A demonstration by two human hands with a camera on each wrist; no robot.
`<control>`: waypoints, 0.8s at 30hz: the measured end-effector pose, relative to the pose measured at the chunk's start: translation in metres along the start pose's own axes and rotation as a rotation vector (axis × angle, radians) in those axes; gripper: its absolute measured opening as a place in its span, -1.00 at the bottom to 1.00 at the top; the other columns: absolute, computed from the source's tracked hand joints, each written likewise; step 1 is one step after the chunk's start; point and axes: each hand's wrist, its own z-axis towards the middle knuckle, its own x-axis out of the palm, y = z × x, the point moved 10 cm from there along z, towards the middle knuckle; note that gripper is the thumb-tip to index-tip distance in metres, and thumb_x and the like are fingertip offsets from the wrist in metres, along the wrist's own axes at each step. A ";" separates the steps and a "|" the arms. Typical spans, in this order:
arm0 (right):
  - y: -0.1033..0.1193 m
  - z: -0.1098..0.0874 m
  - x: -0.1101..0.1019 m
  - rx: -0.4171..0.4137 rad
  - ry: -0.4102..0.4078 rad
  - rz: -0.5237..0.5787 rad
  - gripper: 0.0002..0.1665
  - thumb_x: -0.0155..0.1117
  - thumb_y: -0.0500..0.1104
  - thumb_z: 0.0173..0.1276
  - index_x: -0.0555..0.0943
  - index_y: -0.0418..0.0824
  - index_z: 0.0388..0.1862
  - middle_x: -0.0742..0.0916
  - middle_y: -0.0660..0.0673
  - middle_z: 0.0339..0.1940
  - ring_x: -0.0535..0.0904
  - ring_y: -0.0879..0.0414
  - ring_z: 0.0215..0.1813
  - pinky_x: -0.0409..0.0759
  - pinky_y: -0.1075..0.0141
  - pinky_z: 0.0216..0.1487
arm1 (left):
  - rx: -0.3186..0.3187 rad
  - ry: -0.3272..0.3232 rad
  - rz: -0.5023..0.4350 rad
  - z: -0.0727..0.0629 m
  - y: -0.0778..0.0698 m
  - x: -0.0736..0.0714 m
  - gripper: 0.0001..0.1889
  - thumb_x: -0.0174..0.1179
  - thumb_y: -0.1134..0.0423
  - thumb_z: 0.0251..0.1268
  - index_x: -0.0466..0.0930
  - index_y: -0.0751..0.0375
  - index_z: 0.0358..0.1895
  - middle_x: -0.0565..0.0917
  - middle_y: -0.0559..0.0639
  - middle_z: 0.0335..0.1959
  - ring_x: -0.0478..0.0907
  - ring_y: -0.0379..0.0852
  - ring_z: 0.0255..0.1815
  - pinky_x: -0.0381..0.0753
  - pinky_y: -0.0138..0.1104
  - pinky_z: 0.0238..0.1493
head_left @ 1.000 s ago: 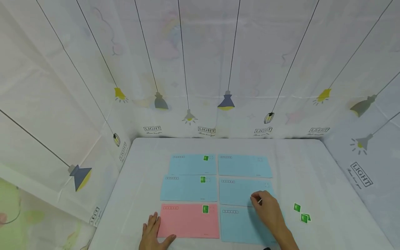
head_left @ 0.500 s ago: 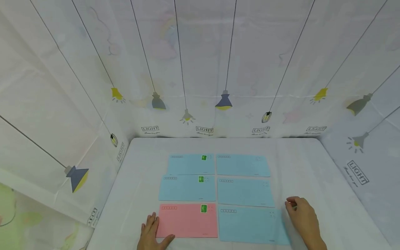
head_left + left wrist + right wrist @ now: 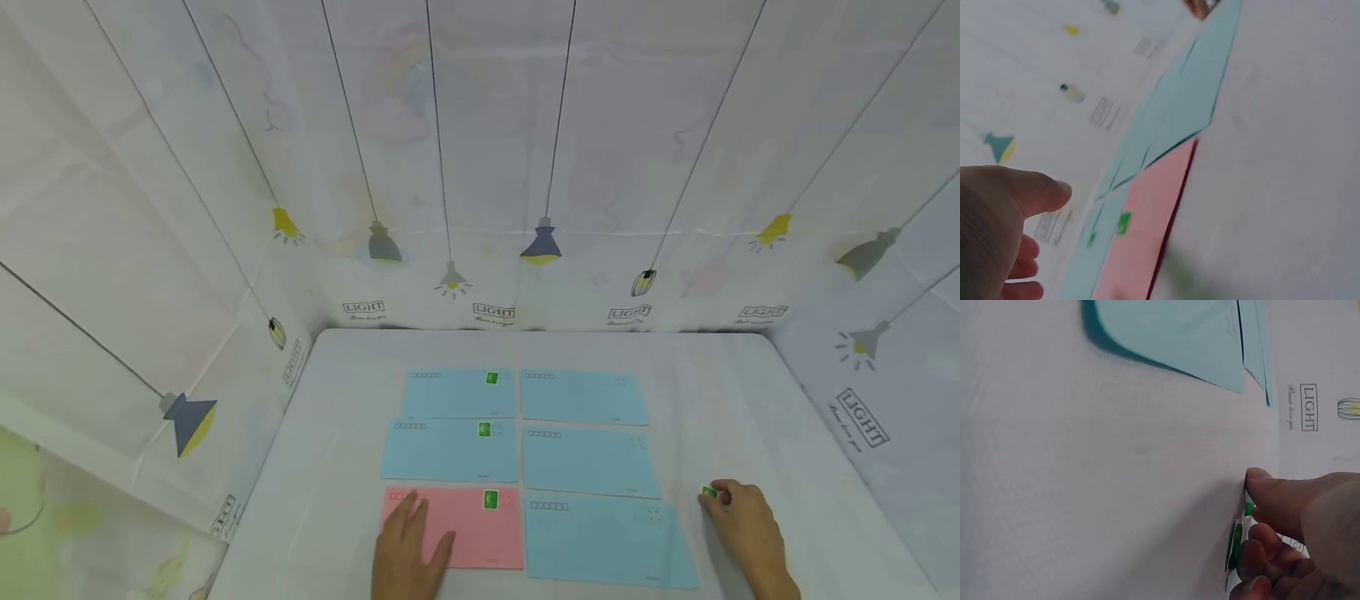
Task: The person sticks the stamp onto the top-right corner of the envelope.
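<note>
My right hand (image 3: 750,529) is at the right of the table, thumb and forefinger pinching a green stamp (image 3: 708,492) with a white edge. In the right wrist view more green stamps (image 3: 1234,545) show close under the curled fingers. My left hand (image 3: 407,550) lies over the left part of a pink envelope (image 3: 480,537), fingers spread and holding nothing. That envelope has a green stamp (image 3: 491,500) near its upper right corner. To its right lies a blue envelope (image 3: 600,542) with a bare stamp corner.
Behind are two blue envelopes on the left, a far one (image 3: 450,400) and a nearer one (image 3: 442,458), each with a green stamp. Two unstamped blue envelopes (image 3: 585,404) lie at the back right. A white cloth (image 3: 337,375) covers the table; printed curtains stand behind.
My right hand has moved from over the blue envelopes to the stamps on the right. My left hand has shifted right, from the pink envelope's left edge onto it.
</note>
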 end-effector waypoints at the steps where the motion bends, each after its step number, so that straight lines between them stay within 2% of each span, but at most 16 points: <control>1: -0.002 0.001 0.001 0.009 0.006 -0.002 -0.46 0.36 -0.09 0.34 0.55 -0.47 0.12 0.60 -0.36 -0.15 0.56 -0.12 -0.17 0.55 0.12 -0.30 | 0.055 0.009 0.007 -0.002 -0.015 0.006 -0.37 0.50 -0.02 0.04 0.65 0.36 0.10 0.62 0.20 0.23 0.58 0.16 0.22 0.64 0.08 0.12; 4: -0.004 0.005 0.004 0.028 0.021 -0.001 -0.46 0.39 -0.10 0.32 0.56 -0.48 0.10 0.59 -0.37 -0.15 0.55 -0.13 -0.16 0.54 0.12 -0.29 | 0.230 0.063 0.012 -0.010 -0.056 0.031 -0.37 0.43 -0.12 0.12 0.65 0.32 0.11 0.64 0.15 0.21 0.60 0.09 0.22 0.66 0.01 0.15; 6: -0.005 0.008 0.005 0.027 0.034 0.006 -0.47 0.40 -0.10 0.31 0.56 -0.49 0.07 0.59 -0.38 -0.15 0.55 -0.14 -0.16 0.54 0.12 -0.29 | 0.338 0.097 0.000 -0.017 -0.078 0.046 -0.36 0.37 -0.16 0.19 0.65 0.34 0.11 0.65 0.15 0.19 0.62 0.09 0.20 0.69 -0.01 0.11; 9: -0.006 0.011 0.006 0.031 0.053 0.013 -0.49 0.40 -0.11 0.31 0.57 -0.50 0.04 0.60 -0.39 -0.15 0.57 -0.13 -0.15 0.56 0.12 -0.28 | 0.456 0.110 0.006 -0.026 -0.101 0.064 -0.40 0.33 -0.16 0.25 0.66 0.33 0.08 0.66 0.12 0.13 0.65 0.05 0.14 0.73 -0.06 0.03; 11: -0.005 0.012 0.006 0.028 0.067 0.018 -0.49 0.39 -0.12 0.32 0.56 -0.52 0.02 0.60 -0.40 -0.16 0.58 -0.13 -0.16 0.57 0.12 -0.27 | 0.503 0.112 0.033 -0.030 -0.112 0.074 -0.43 0.33 -0.16 0.25 0.67 0.30 0.05 0.66 0.08 0.09 0.66 0.01 0.11 0.74 -0.10 0.01; 15: -0.004 0.013 0.006 0.039 0.077 0.029 -0.51 0.38 -0.14 0.32 0.54 -0.54 -0.01 0.61 -0.40 -0.18 0.59 -0.11 -0.18 0.58 0.14 -0.28 | 0.548 0.116 0.097 -0.033 -0.125 0.090 -0.49 0.34 -0.15 0.23 0.70 0.24 -0.01 0.69 0.01 0.00 0.67 0.00 0.09 0.72 -0.11 0.04; 19: -0.005 0.014 0.007 0.058 0.078 0.046 -0.51 0.40 -0.15 0.30 0.51 -0.51 -0.01 0.62 -0.39 -0.19 0.58 -0.10 -0.20 0.57 0.15 -0.29 | 0.536 0.178 0.156 -0.034 -0.127 0.100 -0.50 0.29 -0.19 0.27 0.71 0.20 -0.04 0.70 -0.04 -0.01 0.66 0.01 0.14 0.68 -0.07 0.11; 24: -0.006 0.012 0.006 0.080 0.072 0.068 -0.50 0.40 -0.16 0.30 0.46 -0.46 0.03 0.63 -0.36 -0.19 0.56 -0.07 -0.22 0.54 0.21 -0.33 | 0.509 0.216 0.191 -0.036 -0.127 0.106 -0.52 0.35 -0.19 0.18 0.71 0.16 -0.10 0.68 -0.06 0.02 0.63 0.00 0.20 0.64 -0.06 0.17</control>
